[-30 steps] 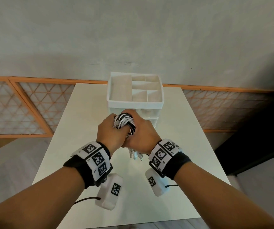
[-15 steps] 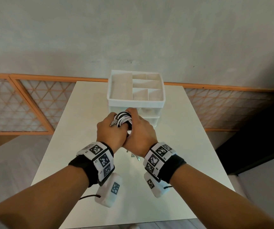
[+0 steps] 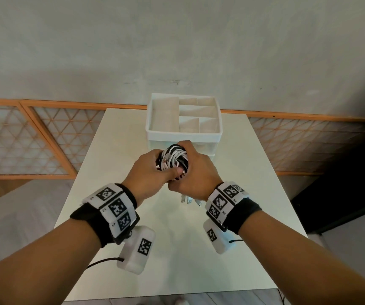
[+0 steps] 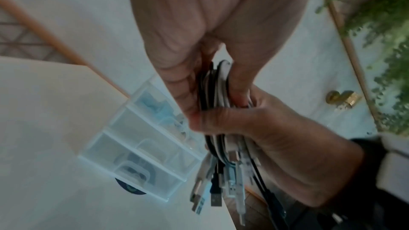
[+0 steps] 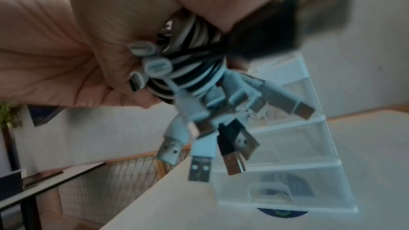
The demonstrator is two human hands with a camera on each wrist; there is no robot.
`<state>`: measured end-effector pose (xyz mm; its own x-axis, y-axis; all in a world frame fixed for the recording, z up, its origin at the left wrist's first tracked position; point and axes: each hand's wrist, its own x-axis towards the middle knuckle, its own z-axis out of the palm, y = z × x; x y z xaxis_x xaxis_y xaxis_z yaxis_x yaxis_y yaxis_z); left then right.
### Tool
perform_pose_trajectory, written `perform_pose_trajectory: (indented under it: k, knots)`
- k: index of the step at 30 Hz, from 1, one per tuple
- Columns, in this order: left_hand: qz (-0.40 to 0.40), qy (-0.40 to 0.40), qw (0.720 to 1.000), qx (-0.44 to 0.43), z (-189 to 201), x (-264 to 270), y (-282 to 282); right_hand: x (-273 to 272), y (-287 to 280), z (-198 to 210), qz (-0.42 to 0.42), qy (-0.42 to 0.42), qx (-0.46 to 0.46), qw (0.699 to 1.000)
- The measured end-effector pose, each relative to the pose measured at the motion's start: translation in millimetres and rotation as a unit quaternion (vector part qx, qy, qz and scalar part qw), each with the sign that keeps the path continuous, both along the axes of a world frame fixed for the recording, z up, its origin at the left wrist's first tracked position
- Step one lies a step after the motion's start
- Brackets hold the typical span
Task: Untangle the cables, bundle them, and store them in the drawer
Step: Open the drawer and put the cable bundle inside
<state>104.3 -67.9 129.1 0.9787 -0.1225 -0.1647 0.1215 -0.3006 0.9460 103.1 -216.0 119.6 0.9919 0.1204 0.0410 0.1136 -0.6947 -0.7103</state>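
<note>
Both hands hold one coiled bundle of black and white cables (image 3: 175,160) above the white table (image 3: 177,260), just in front of the drawer unit (image 3: 208,148). My left hand (image 3: 153,172) grips the bundle (image 4: 215,93) from the left, thumb laid across its near side. My right hand (image 3: 196,172) wraps it from the right. Several USB plugs (image 5: 199,163) hang below the coil (image 5: 190,69); the plugs (image 4: 212,193) also show in the left wrist view. The translucent drawers (image 5: 287,146) are closed, with stored items dimly visible inside.
A white organiser tray (image 3: 183,134) with several compartments sits on top of the drawer unit. An orange lattice railing (image 3: 45,137) runs behind the table. A dark cabinet (image 3: 342,172) stands to the right. The table edges (image 3: 177,294) lie close around my arms.
Both hands have moved slightly forward and up with the bundle, closer to the drawer unit. The coil now shows more above the fingers.
</note>
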Motion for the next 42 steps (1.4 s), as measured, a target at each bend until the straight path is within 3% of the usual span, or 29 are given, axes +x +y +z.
perform_pose_trajectory:
  k: [4, 7, 13, 16, 19, 22, 26, 33, 36, 38, 42]
  knots:
    - [0.053, -0.045, 0.996, 0.063, -3.0, -4.7, -10.5, -2.9, 1.3, 2.5, 0.004, -0.001, -0.018, 1.0]
    - [0.057, -0.032, 0.996, 0.068, -7.8, -4.6, -13.9, -3.8, -0.3, -3.6, -0.011, -0.012, -0.053, 0.998]
    - [-0.041, 0.047, 0.994, 0.095, -24.8, 1.2, -7.8, -5.1, -7.8, -27.3, -0.002, -0.005, -0.099, 0.995]
    - [-0.137, 0.127, 0.982, 0.031, -33.4, 1.8, 1.6, -1.7, -21.0, -39.6, -0.007, 0.031, -0.118, 0.992]
    - [-0.144, 0.2, 0.969, -0.007, -48.9, 9.7, 14.1, 8.0, -42.3, -47.6, -0.066, 0.09, -0.128, 0.985]
    - [-0.043, 0.274, 0.954, -0.115, -68.5, 33.9, 7.3, 22.2, -58.6, -51.5, -0.107, 0.105, -0.127, 0.981]
    - [0.129, 0.319, 0.905, -0.251, -82.1, 71.8, -28.1, 41.1, -67.0, -52.3, -0.125, 0.105, -0.12, 0.979]
    - [0.175, 0.372, 0.824, -0.39, -101.3, 110.0, -61.4, 46.5, -73.8, -56.2, -0.108, 0.078, -0.091, 0.987]
    - [0.162, 0.376, 0.803, -0.433, -106.9, 108.7, -60.8, 42.4, -77.3, -58.4, -0.1, 0.081, -0.09, 0.988]
    - [0.137, 0.385, 0.819, -0.404, -114.0, 94.6, -59.0, 41.1, -79.8, -58.6, -0.097, 0.087, -0.094, 0.987]
    - [0.06, 0.422, 0.865, -0.266, -119.4, 46.0, -49.8, 41.4, -86.3, -51.5, -0.095, 0.095, -0.097, 0.986]
